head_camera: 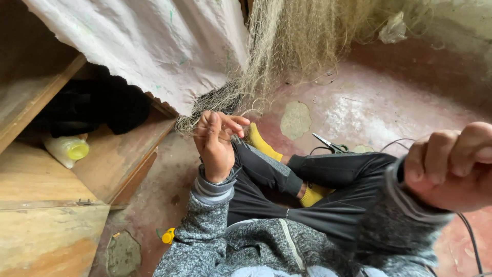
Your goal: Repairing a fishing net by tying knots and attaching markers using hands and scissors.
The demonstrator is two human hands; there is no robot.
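Pale, sand-coloured mesh of a fishing net (287, 46) hangs from the far wall and gathers into a darker bunched edge just left of centre, where the left hand (215, 146) meets it. That hand is curled nearly closed, its fingers (233, 123) pinching a few strands of the net's lower edge and drawing them taut toward the body. The right hand (453, 164) is raised near the camera at the right edge, fisted tight; it looks as if it is pulling on something thin, perhaps a twine, but no line can be made out in it, so I cannot tell what it grips.

To do this work well, I judge the left hand should keep the pinched meshes flat and steady, holding only the strands being worked so neighbouring loops do not snag, while the right draws evenly rather than jerking, so any knot seats snugly without tearing the fine mesh.

The person sits cross-legged on the worn reddish floor (369, 102), in black trousers, yellow socks and a grey flecked jacket. Scissors (328, 143) lie on the floor just beyond the knee. At left a wooden shelf (118, 159) holds a pale plastic bottle (66, 150) with a yellow cap, under a white cloth (154, 46).
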